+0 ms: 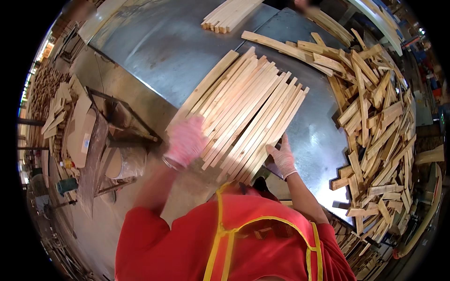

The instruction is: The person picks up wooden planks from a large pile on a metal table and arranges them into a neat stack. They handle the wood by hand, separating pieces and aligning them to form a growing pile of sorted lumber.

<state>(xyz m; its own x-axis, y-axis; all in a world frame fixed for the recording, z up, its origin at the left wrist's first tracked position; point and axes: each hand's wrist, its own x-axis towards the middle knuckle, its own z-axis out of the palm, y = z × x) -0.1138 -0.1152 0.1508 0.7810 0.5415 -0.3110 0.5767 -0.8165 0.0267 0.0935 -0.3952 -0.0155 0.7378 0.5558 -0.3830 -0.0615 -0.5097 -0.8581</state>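
Note:
A row of pale wooden strips (255, 100) lies side by side on the metal tabletop, their near ends uneven and jutting over its edge. My left hand (187, 140), in a pinkish work glove, is smeared by motion at the near left of the row, and its fingers cannot be made out. At the near right corner is my right hand (283, 158), also gloved. Its thumb and fingers are spread against the outermost strip. A longer, wider board (206, 84) runs along the row's left side.
A jumbled heap of wooden offcuts (375, 122) covers the table's right side. Stacked strips (229, 16) lie at the far edge of the metal table (150, 51). Another person's hand (303, 4) shows at the top. A dark metal frame (124, 114) stands at the left.

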